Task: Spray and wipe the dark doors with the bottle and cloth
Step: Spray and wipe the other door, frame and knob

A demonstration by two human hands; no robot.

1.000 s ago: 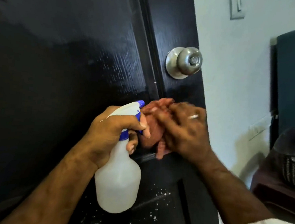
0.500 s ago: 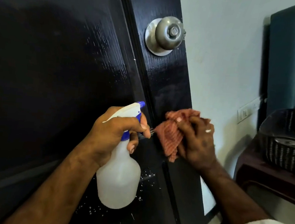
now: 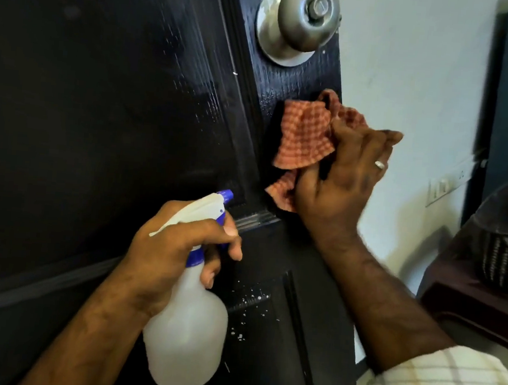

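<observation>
Now my right hand (image 3: 342, 181) has carried the cloth (image 3: 305, 138) up the door's (image 3: 101, 102) narrow edge strip. A second ago it was bunched low, level with the bottle's nozzle and hard against my left hand; half a second ago it had slid out to the right. It sits higher now, just under the knob (image 3: 304, 18), with a gap open between my two hands. I read that as the wipe working upward along this strip towards the knob, so the stretch beside the nozzle is probably done and the patch round the knob comes next.

My right hand grasps the cloth, fingers curled into its right side, pressing it to the door. Most of the cloth spreads to the left of my fingers, and one corner hangs below my thumb. It touches the door close to its right edge, near the pale wall (image 3: 409, 83).

My left hand (image 3: 180, 244) is clenched round the neck of the bottle (image 3: 186, 334), forefinger hooked over the trigger. The bottle hangs upright below and left of the cloth, its blue nozzle tip pointing at the door. Its body is close in front of the lower panel; whether it touches, I cannot tell. White droplets speckle that panel just right of the bottle, not yet wiped, so there is work left lower down.
</observation>
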